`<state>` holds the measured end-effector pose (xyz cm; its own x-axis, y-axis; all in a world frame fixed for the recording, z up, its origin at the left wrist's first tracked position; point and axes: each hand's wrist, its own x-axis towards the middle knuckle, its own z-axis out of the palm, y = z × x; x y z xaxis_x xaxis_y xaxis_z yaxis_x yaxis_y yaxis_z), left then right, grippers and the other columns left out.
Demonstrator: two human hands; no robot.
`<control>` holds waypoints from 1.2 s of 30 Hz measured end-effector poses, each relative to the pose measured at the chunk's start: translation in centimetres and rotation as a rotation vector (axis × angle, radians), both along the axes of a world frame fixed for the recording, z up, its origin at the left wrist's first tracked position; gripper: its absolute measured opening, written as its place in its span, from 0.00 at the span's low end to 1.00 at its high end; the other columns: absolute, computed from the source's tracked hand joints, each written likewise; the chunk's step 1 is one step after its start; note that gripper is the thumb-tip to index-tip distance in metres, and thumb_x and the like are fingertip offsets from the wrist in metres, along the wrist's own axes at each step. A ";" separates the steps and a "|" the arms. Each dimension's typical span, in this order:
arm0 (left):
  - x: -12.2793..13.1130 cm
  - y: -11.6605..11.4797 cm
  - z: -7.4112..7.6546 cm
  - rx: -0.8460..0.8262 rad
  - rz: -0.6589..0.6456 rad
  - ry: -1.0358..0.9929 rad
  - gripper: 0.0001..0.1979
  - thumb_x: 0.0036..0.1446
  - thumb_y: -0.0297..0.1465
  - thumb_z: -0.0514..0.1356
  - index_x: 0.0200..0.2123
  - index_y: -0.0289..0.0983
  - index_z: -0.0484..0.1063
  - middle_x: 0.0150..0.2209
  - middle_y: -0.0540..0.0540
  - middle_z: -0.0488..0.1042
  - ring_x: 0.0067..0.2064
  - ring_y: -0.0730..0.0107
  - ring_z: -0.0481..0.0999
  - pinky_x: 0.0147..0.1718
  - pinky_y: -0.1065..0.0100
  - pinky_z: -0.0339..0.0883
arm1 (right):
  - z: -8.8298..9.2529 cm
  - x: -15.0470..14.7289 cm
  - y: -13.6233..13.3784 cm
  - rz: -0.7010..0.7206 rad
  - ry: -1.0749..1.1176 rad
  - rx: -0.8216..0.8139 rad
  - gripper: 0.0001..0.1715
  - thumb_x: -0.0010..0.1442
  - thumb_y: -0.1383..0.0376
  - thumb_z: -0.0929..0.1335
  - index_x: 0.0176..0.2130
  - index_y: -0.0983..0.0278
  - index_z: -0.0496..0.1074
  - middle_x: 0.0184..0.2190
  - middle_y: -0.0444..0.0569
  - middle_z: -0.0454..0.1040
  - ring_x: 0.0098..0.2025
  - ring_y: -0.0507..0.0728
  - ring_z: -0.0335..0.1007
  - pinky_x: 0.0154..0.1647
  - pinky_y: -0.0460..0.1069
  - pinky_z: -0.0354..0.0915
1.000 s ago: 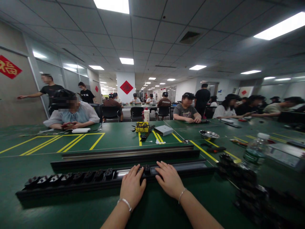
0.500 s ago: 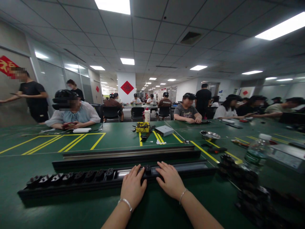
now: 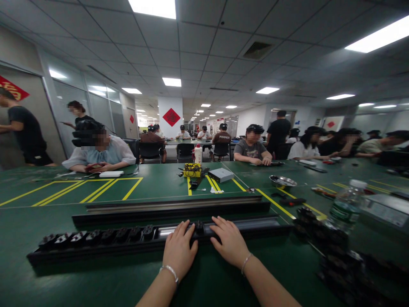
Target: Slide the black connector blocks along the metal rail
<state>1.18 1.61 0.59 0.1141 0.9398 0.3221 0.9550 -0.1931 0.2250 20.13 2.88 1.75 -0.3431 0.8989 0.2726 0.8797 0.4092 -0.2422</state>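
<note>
A long black rail lies across the green table, black parts lining its left stretch. One lone part sits between the left hand and right hand, both palm-down over the rail, fingers loosely spread, gripping nothing; a second rail lies just beyond

The table is deep green, striped with bright yellow lines, some doubled. Nearer its front edge, the long rail is black, and so are its modules — a few towards the left end show whitish tops. The bracelets are silvery. Towards the far edge, a yellow box carries black cables; the white bottle has red at its top. Towards the right edge, the clear bottle wears green and white — label and cap.
</note>
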 end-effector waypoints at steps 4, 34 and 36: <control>0.0 0.0 0.1 -0.018 0.002 -0.003 0.24 0.53 0.35 0.50 0.55 0.45 0.62 0.60 0.50 0.60 0.61 0.64 0.55 0.56 0.59 0.53 | 0.1 0.0 0.0 -0.001 0.004 -0.001 0.23 0.56 0.58 0.60 0.50 0.57 0.67 0.60 0.46 0.57 0.62 0.57 0.47 0.60 0.56 0.42; 0.1 -0.3 0.4 -0.015 0.003 0.027 0.24 0.52 0.36 0.51 0.55 0.45 0.62 0.60 0.50 0.60 0.61 0.63 0.56 0.55 0.59 0.53 | 0.0 -0.2 -0.5 -0.003 -0.021 0.044 0.22 0.54 0.58 0.62 0.49 0.57 0.67 0.60 0.45 0.57 0.62 0.57 0.46 0.60 0.56 0.41; 0.0 -0.3 0.4 -0.012 0.001 0.026 0.24 0.52 0.35 0.51 0.54 0.45 0.62 0.60 0.50 0.60 0.60 0.63 0.56 0.55 0.59 0.53 | -0.1 -0.2 -0.8 -0.002 -0.031 0.042 0.23 0.55 0.58 0.62 0.50 0.57 0.66 0.61 0.46 0.56 0.62 0.57 0.45 0.61 0.56 0.39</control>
<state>1.23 1.32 0.96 0.1211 0.9437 0.3077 0.9609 -0.1892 0.2020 19.94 2.11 1.69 -0.3507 0.8873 0.2995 0.8872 0.4172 -0.1970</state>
